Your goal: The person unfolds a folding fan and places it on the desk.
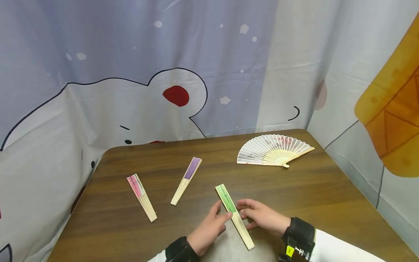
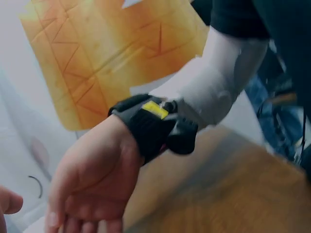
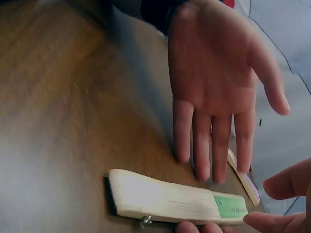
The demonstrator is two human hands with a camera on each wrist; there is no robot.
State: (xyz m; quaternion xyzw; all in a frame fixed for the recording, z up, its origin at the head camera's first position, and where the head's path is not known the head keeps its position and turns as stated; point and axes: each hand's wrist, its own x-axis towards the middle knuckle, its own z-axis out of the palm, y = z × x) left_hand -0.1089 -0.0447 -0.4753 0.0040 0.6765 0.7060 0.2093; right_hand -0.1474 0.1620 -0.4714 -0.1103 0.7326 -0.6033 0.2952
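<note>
Near the worktop's [image 1: 294,189] front edge, both hands flank the closed green fan [image 1: 234,216], left hand [image 1: 208,229] straight-fingered, right hand [image 1: 262,217] fingertips touching it; pickup pending, needs a firm pinch.

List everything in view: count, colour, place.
green fan: 1, folded, green paper with pale wood, front centre between both hands
purple fan: 1, folded, centre-left
pink fan: 1, folded, left
white fan: 1, spread open, back right
table: 1, dark brown wood
curtain: cartoon print, white and lilac, behind the table
left hand: fingers straight, touching green fan
right hand: fingertips on green fan
</note>
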